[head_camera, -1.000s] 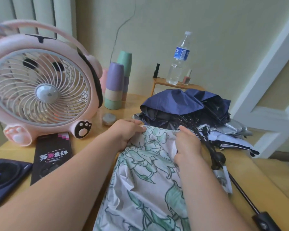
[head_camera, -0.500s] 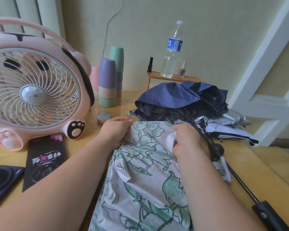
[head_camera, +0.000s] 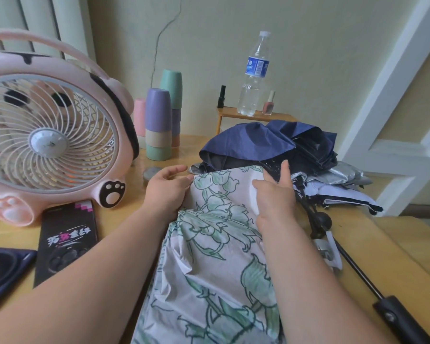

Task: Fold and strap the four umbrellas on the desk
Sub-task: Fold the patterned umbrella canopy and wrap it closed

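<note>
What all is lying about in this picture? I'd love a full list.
floral umbrella: one, white and green, centre of desk
navy umbrella: one, dark blue, behind it
silver and white canopies: count unclear, heaped at right
black shaft and handle: one, right of floral umbrella
fan: one, pink, left
cups: several stacked, pastel, beside fan
water bottle: one, clear, on shelf at back
nail polish bottles: two, black and pink, same shelf
black case: one, before fan
round tin: one, grey, right of fan
dark blue object: one, lower left
hands: left hand touches floral umbrella's edge; right hand rests on it
</note>
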`<state>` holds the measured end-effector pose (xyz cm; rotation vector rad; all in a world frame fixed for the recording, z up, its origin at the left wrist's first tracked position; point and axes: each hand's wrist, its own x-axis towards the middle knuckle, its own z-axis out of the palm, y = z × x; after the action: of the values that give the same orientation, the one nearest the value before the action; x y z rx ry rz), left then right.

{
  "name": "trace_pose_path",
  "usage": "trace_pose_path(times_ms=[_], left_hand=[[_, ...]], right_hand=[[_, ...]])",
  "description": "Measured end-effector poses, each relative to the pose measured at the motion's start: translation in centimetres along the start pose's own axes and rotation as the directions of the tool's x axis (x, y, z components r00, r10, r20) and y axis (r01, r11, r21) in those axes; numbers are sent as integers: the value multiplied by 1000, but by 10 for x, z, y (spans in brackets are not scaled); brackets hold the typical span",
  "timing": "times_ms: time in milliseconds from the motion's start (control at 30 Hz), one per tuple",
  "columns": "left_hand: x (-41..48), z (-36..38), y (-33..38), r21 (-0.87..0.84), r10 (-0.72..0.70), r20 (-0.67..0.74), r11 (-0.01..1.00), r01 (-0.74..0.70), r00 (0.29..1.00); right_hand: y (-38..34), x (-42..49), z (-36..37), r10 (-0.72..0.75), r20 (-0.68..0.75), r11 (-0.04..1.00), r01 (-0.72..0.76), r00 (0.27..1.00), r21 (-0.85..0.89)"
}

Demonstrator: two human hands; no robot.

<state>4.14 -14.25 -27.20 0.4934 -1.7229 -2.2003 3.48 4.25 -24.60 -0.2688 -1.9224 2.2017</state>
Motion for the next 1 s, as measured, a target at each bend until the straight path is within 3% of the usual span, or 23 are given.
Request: trace_pose_path(times_ms=[167, 333, 500, 600, 700, 800, 900, 1000], left_hand=[[-8, -1, 6, 33, 12, 80, 999, -15, 997], [-11, -6, 14, -109, -124, 317, 980, 166, 940], [-4, -9, 19, -200, 24, 436, 977, 71, 900], [-5, -6, 20, -248, 75, 415, 968, 33, 907], [-5, -3, 18, -254, 90, 295, 967, -13, 951], [-3, -2, 17, -209, 113, 248, 976, -61, 962], [-4, -10, 22, 3, 4, 434, 1000, -6, 901], [-7, -19, 25, 304, -116, 583, 949, -84, 804]], right_hand=[[1, 1, -2, -21, 35, 997, 23, 999, -68], [3, 4, -4, 24, -82, 975, -41, 996, -216], [7, 3, 2, 85, -35, 954, -91, 996, -284], [8, 5, 3, 32, -79, 964, -52, 996, -261], [1, 4, -3, -66, -164, 978, 31, 984, -206], [-2, 1, -6, -137, -195, 989, 121, 971, -90], [-2, -1, -6, -178, -206, 984, 170, 962, -57], [-7, -4, -3, -161, -144, 987, 158, 976, -29]])
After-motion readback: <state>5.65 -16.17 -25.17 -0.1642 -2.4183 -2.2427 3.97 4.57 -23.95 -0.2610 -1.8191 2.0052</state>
